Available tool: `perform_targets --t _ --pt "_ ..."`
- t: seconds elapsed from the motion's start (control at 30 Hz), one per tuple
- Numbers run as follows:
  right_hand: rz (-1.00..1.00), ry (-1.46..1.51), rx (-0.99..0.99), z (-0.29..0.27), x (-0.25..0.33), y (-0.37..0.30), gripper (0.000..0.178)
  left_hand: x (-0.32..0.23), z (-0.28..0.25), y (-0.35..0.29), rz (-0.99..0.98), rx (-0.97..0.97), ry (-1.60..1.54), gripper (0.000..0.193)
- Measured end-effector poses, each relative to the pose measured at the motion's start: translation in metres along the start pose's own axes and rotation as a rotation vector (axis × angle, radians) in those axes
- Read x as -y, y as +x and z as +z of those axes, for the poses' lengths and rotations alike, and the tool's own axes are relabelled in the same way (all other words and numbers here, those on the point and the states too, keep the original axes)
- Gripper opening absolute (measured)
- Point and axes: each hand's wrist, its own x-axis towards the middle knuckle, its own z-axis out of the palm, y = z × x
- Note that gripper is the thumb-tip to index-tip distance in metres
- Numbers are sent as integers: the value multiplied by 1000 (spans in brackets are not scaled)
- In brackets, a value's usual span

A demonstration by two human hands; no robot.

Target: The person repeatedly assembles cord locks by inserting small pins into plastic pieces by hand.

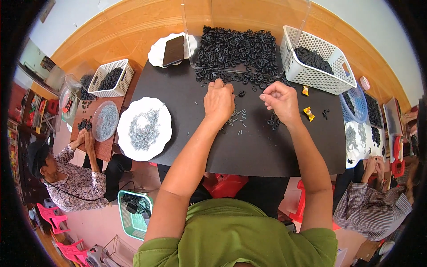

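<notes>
My left hand (219, 101) is above the dark table, just short of a heap of small black plastic parts with holes (235, 49). Its fingers are curled together, and their undersides are hidden. To its right, my right hand (283, 102) holds thumb and forefinger in a pinch; whatever is between them is too small to make out. One loose black part (241, 94) lies between the hands. Small silver pins (241, 116) are scattered beside my left wrist, and a few black parts (273, 121) lie under my right wrist.
A white scalloped plate (126, 133) of silver pins stands at left. Behind are a phone (173, 50) on another plate and a white basket (342, 80) of black parts. Two yellow wrapped sweets (308, 114) lie at right. A person works at each side (80, 182) (373, 204).
</notes>
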Motion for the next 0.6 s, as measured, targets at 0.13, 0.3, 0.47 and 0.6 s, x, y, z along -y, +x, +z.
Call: perform_targets --t 0.13,0.3,0.47,0.6 --pt "47 170 -40 -3 -13 -2 5 -3 7 4 45 -29 23 8" --pt "37 250 -65 3 -16 -3 7 -3 12 4 92 -53 90 11" --pt "35 271 -44 1 -18 -7 11 -21 -2 6 128 -186 -266 9" --pt "21 378 7 1 -18 -8 8 -26 3 -5 -126 118 -911 8"
